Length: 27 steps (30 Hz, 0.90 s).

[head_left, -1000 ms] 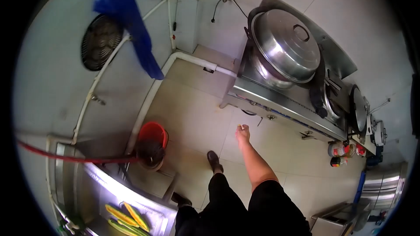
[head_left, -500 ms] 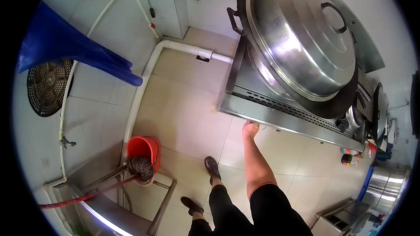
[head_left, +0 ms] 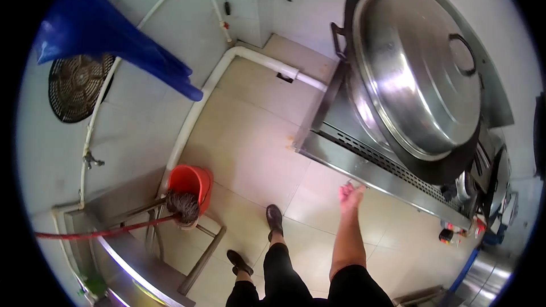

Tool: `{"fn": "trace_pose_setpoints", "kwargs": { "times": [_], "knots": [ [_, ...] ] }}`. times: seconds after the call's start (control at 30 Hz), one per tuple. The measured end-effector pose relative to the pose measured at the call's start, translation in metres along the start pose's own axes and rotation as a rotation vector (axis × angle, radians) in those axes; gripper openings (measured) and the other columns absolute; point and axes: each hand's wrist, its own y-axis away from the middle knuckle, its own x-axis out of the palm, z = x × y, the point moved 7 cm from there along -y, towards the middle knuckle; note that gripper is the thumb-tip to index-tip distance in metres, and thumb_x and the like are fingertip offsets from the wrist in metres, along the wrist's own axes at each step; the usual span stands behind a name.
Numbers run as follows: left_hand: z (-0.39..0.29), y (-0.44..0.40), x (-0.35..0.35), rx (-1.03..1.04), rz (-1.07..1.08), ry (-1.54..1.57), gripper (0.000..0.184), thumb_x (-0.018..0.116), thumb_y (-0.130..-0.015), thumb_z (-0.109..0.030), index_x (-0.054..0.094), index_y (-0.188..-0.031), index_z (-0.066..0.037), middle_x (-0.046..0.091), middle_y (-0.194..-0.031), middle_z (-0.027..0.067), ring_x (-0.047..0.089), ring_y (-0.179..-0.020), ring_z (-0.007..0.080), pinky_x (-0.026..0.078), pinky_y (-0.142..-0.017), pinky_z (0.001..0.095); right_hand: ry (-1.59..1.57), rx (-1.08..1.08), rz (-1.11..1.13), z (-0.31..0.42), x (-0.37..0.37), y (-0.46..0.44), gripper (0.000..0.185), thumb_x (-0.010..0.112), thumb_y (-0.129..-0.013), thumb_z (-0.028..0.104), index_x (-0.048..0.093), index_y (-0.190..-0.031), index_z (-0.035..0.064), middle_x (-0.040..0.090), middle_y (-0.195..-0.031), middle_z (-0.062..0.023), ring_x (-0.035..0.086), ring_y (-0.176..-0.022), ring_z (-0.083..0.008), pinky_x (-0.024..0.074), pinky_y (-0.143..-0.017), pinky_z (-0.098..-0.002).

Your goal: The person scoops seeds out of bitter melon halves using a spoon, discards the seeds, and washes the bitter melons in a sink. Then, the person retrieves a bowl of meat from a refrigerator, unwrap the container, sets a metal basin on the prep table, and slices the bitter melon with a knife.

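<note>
Just below the front edge of the steel stove (head_left: 364,165) is my right hand (head_left: 351,194). Its fingers are curled together, and whatever they may hold is too small to make out. A large domed metal lid (head_left: 418,68) with a dark handle covers a wide pan on the stove, above and to the right of the hand. My left hand is out of view.
On the left, a red bucket (head_left: 205,187) holds a mop head (head_left: 183,207), its red handle stretching left across a steel sink (head_left: 133,267). Blue plastic (head_left: 114,34) hangs on the wall. White pipe (head_left: 196,108) runs along the floor edge. Bottles (head_left: 446,235) stand below the stove's right end.
Over the last second the stove and lid have come closer in view. My right hand reached the stove's front edge, and it now sits slightly lower, a little apart from that edge.
</note>
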Motion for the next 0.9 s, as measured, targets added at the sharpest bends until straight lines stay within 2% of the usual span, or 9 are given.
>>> {"fn": "trace_pose_setpoints", "kwargs": {
  "times": [0.07,0.13,0.23,0.33,0.4,0.43,0.53,0.67,0.9],
  "knots": [
    [-0.018,0.008,-0.017,0.027,-0.005,-0.794,0.055,0.062,-0.092,-0.033,0.048,-0.135,-0.002,0.059,-0.124,0.0168,0.055,-0.108,0.0211,0.044,-0.096,0.0381,0.128,-0.102,0.053,0.024,-0.004,-0.018,0.028,0.044,-0.098,0.038,0.05,-0.105,0.0115,0.054,-0.089,-0.0053,0.05,-0.073,-0.0169,0.0492,-0.071,-0.0348],
    [-0.035,0.025,-0.03,0.348,-0.415,-0.496,0.055,0.073,-0.072,-0.02,0.056,-0.118,0.003,0.057,-0.12,0.0272,0.055,-0.111,0.0419,0.044,-0.097,0.0497,0.304,-0.153,0.058,0.029,0.003,-0.036,0.022,0.046,-0.096,0.03,0.055,-0.097,0.0105,0.054,-0.083,-0.0041,0.047,-0.066,-0.0141,0.0456,-0.061,-0.0282],
    [-0.031,0.033,-0.024,-0.127,-0.28,-0.319,0.06,0.072,-0.074,-0.021,0.053,-0.129,-0.006,0.035,-0.143,0.0281,0.034,-0.133,0.0419,0.03,-0.111,0.0442,0.174,-0.124,0.344,0.026,0.012,-0.051,0.008,0.058,-0.086,0.014,0.057,-0.08,0.0098,0.045,-0.064,0.0016,0.035,-0.047,-0.0086,0.0258,-0.038,-0.0229],
    [-0.05,0.037,-0.022,-0.111,-0.303,-0.252,0.049,0.065,-0.075,-0.017,0.059,-0.123,-0.008,0.039,-0.141,0.0265,0.037,-0.132,0.0398,0.034,-0.109,0.0429,0.062,0.12,0.474,0.022,0.002,-0.067,0.01,0.059,-0.088,0.018,0.062,-0.088,0.0078,0.045,-0.064,0.0024,0.039,-0.047,-0.0071,0.0284,-0.037,-0.021],
    [-0.054,0.043,-0.024,-0.162,-0.314,-0.21,0.049,0.062,-0.076,-0.014,0.059,-0.124,-0.008,0.04,-0.141,0.0253,0.038,-0.131,0.0395,0.033,-0.11,0.0429,0.032,0.173,0.961,0.012,-0.008,-0.106,0.027,0.06,-0.091,0.03,0.061,-0.104,0.0059,0.058,-0.076,-0.0013,0.049,-0.056,-0.0059,0.0344,-0.041,-0.0192],
    [-0.045,0.039,-0.025,-0.165,-0.321,-0.173,0.05,0.062,-0.077,-0.017,0.057,-0.127,-0.01,0.039,-0.142,0.0237,0.039,-0.13,0.0399,0.036,-0.108,0.0432,-0.097,0.363,0.595,-0.006,-0.026,-0.107,0.037,0.06,-0.091,0.037,0.059,-0.111,0.0058,0.061,-0.083,-0.0041,0.052,-0.06,-0.0076,0.0396,-0.047,-0.0202],
    [-0.009,0.022,-0.016,-0.1,-0.386,0.006,0.053,0.063,-0.078,-0.019,0.054,-0.13,-0.011,0.036,-0.144,0.0226,0.04,-0.129,0.0401,0.037,-0.106,0.0426,0.22,0.311,0.501,-0.053,-0.029,-0.006,0.051,0.061,-0.089,0.045,0.051,-0.123,0.0084,0.063,-0.092,-0.0062,0.054,-0.067,-0.0131,0.0462,-0.061,-0.025],
    [-0.003,0.016,-0.032,0.01,-0.511,0.228,0.05,0.062,-0.078,-0.006,0.055,-0.127,-0.008,0.039,-0.14,0.0217,0.042,-0.128,0.037,0.036,-0.107,0.0387,0.875,0.175,0.79,-0.146,0.01,0.195,0.055,0.062,-0.09,0.044,0.043,-0.131,0.0117,0.062,-0.1,-0.0062,0.056,-0.076,-0.0148,0.0496,-0.071,-0.0285],
    [0.073,-0.003,-0.089,0.156,-0.576,0.711,0.045,0.063,-0.082,-0.011,0.055,-0.126,-0.005,0.049,-0.133,0.0184,0.047,-0.125,0.0324,0.037,-0.106,0.0375,1.004,-0.306,1.949,-0.317,0.027,0.726,0.035,0.048,-0.099,0.013,0.047,-0.132,0.002,0.062,-0.1,-0.0049,0.057,-0.087,-0.0112,0.049,-0.08,-0.0268]
  ]
}}
